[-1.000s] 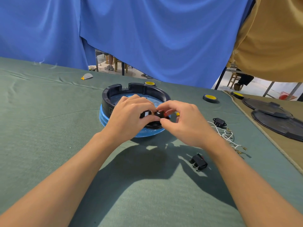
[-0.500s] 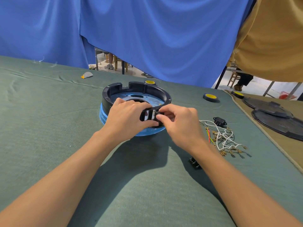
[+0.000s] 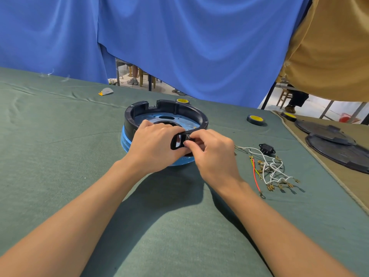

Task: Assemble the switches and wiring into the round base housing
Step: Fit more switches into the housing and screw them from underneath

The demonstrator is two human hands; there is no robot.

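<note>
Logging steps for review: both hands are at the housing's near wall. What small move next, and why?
Likely push the switch pinched by the right hand into the right opening of the switch panel; the left hand grips the round housing, and the wires lie untouched.

A blue curtain (image 3: 199, 47) is hanging across the back, rippling in soft folds. Just right of it a tan cloth (image 3: 329, 47) is hanging. Under the curtain's hem a gap is showing pale floor (image 3: 123, 76), wooden chair legs (image 3: 144, 78) and a shoe (image 3: 132, 81). Right of the curtain, bright light is falling on a wooden stool (image 3: 284, 96). In front of the curtain a green cloth (image 3: 60, 136) is covering the table.
</note>
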